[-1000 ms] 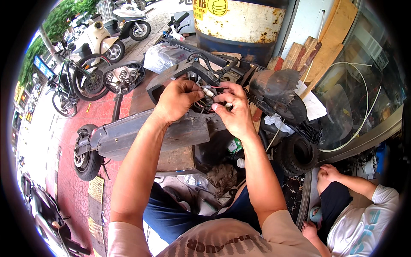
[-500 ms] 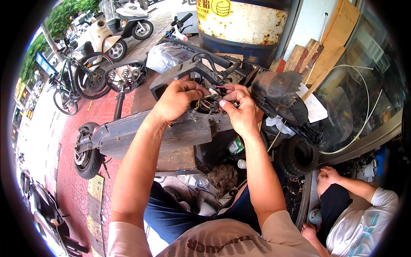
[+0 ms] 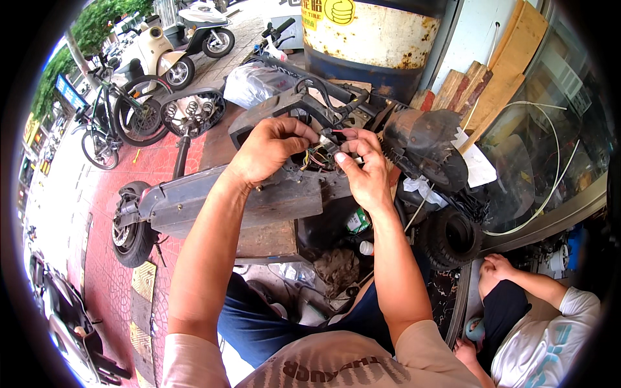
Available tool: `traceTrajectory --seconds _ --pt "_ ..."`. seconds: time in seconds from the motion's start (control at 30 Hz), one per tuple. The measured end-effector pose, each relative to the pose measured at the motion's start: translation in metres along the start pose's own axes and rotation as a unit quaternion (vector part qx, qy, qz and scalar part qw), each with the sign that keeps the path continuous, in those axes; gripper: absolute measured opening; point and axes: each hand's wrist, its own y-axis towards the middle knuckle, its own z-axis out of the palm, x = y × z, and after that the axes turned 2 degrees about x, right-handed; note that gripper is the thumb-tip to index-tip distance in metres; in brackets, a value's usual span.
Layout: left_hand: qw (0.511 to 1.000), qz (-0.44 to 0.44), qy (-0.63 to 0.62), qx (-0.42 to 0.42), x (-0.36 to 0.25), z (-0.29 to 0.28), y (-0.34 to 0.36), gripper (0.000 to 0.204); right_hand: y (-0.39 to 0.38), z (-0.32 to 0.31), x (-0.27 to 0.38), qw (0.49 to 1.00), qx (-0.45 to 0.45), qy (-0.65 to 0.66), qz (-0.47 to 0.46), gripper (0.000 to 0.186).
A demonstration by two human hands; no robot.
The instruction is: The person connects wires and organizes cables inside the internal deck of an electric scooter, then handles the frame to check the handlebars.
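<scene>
A worn black electric scooter body [image 3: 236, 208] lies across in front of me, with a bundle of thin coloured wires [image 3: 317, 158] showing in its opening. Over that opening, my left hand [image 3: 268, 150] is closed, thumb and forefinger pinching a small white wire connector [image 3: 323, 139]. Close beside it, my right hand [image 3: 363, 167] grips a small dark connector [image 3: 334, 146] between thumb and fingers. The two connectors meet or nearly meet; whether they are joined I cannot tell. A short pink wire [image 3: 337, 131] runs near my right fingertips.
A wooden box [image 3: 265, 240] is under the scooter body, whose rear wheel [image 3: 134, 226] is at left. Beyond stands a rusty drum [image 3: 369, 45]. Tyres [image 3: 453, 236] lie at right, near another seated person [image 3: 540, 317]. Parked bicycles and scooters line the left.
My hands have stayed over the wires with small finger movements. The dark connector between my fingertips shows more plainly now. The view has shifted slightly.
</scene>
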Motion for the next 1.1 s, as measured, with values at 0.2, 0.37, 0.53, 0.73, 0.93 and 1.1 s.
traceTrajectory --seconds 0.2,0.37,0.53,0.73,0.93,1.1 --pt "0.998 -0.025 -0.036 0.046 -0.001 0.000 -0.003 0.035 -0.003 0.004 0.000 1.000 -0.008 0.011 -0.012 0.016" --pt "0.998 0.026 0.040 0.050 0.007 -0.001 -0.003 0.037 -0.005 -0.004 -0.010 0.998 0.032 0.037 -0.040 0.018" --pt "0.998 0.037 0.026 0.052 0.008 0.000 -0.007 0.040 -0.008 -0.017 -0.008 0.994 0.089 0.061 -0.036 0.016" --pt "0.997 0.023 0.038 0.059 0.005 0.005 -0.006 0.031 -0.009 -0.024 0.000 0.991 0.121 0.021 -0.047 0.014" --pt "0.986 0.051 0.160 0.020 0.010 0.005 -0.001 0.017 -0.009 -0.024 0.000 0.991 0.121 0.019 -0.046 0.014" --pt "0.982 0.030 0.188 -0.007 0.011 0.004 0.001 0.020 -0.009 -0.024 0.000 0.991 0.123 0.010 -0.054 0.013"
